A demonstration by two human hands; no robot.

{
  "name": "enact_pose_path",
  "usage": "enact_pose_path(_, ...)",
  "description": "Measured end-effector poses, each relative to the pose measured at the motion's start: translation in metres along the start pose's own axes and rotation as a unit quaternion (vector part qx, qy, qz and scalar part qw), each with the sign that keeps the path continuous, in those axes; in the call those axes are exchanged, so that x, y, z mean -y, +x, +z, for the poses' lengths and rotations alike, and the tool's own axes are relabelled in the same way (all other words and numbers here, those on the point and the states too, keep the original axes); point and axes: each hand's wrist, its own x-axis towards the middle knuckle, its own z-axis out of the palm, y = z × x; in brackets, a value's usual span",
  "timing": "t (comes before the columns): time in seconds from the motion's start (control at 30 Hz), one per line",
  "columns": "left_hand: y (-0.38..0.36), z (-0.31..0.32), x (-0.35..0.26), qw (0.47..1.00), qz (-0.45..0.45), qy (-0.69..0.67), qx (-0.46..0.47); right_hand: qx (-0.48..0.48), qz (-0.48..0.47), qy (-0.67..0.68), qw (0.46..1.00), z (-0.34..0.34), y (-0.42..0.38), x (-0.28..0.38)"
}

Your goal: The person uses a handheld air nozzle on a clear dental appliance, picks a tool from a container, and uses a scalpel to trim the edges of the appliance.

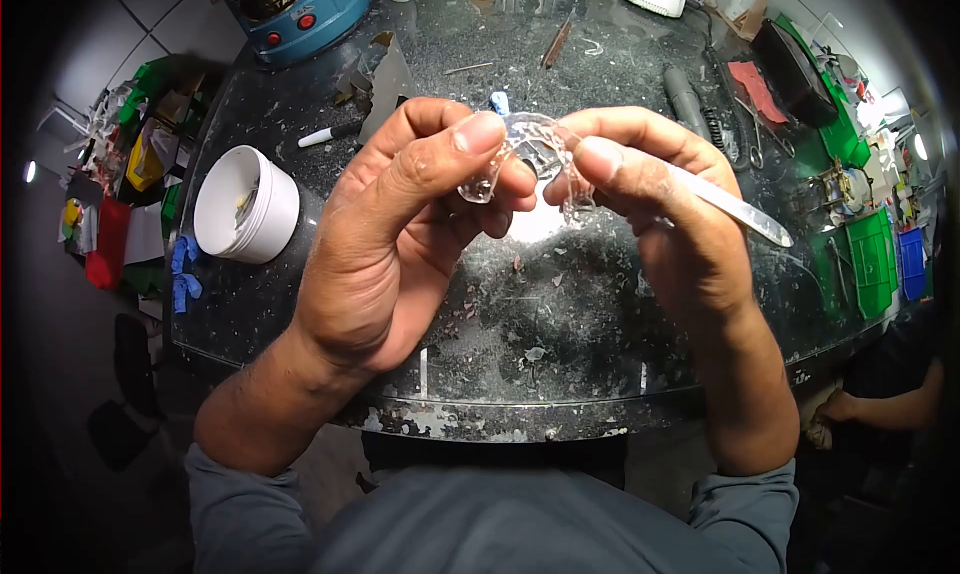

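A clear, arch-shaped plastic piece (530, 132) is held up above the dark worktop, between both hands. My left hand (410, 194) pinches its left end between thumb and fingers. On the other side, my right hand (655, 179) grips the right end with thumb and forefinger. A flat white tool (740, 212) also rests in my right hand, its rounded tip sticking out to the lower right. Bright light falls on the worktop just beneath the clear piece.
A white tub (275, 214) stands at the left, near blue scraps (186, 274). Behind are a marker (325, 135), a blue machine (315, 19), a grey handpiece (684, 99), scissors (757, 139) and a red sheet (757, 92). A co-worker's arm (890, 409) shows at the far right.
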Motion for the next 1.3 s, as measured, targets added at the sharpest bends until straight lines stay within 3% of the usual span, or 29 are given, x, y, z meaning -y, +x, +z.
enact_pose_path(0.1,0.001,0.002,0.0,1.0,0.008,-0.014,0.023,-0.001,-0.008,-0.008,1.0,-0.002,-0.001,0.005)
enact_pose_path(0.17,0.0,0.004,-0.002,0.997,-0.037,-0.039,0.064,-0.01,-0.035,-0.007,0.999,-0.003,-0.001,0.003)
enact_pose_path(0.87,-0.003,0.009,-0.003,0.999,-0.032,0.02,0.036,-0.047,-0.081,-0.078,0.993,0.0,-0.003,0.005)
enact_pose_path(1.0,0.0,0.006,0.001,0.999,0.014,0.033,0.02,-0.112,-0.187,-0.191,0.957,-0.001,-0.001,0.0)
enact_pose_path(1.07,0.0,0.004,0.003,0.997,0.052,0.061,0.011,-0.023,-0.294,-0.326,0.898,-0.003,-0.003,0.002)
enact_pose_path(1.1,0.001,0.002,0.004,0.997,0.045,0.064,0.013,0.039,-0.372,-0.327,0.868,-0.008,0.004,-0.008)
enact_pose_path(1.13,0.001,0.001,0.006,0.997,0.047,0.065,0.012,0.072,-0.392,-0.383,0.833,-0.005,0.005,-0.003)
enact_pose_path(1.2,0.001,-0.001,0.008,0.994,0.064,0.087,0.017,0.048,-0.399,-0.428,0.81,0.002,0.002,-0.004)
enact_pose_path(1.3,0.0,0.002,0.011,0.99,0.093,0.105,0.006,0.02,-0.402,-0.413,0.817,-0.004,0.004,-0.01)
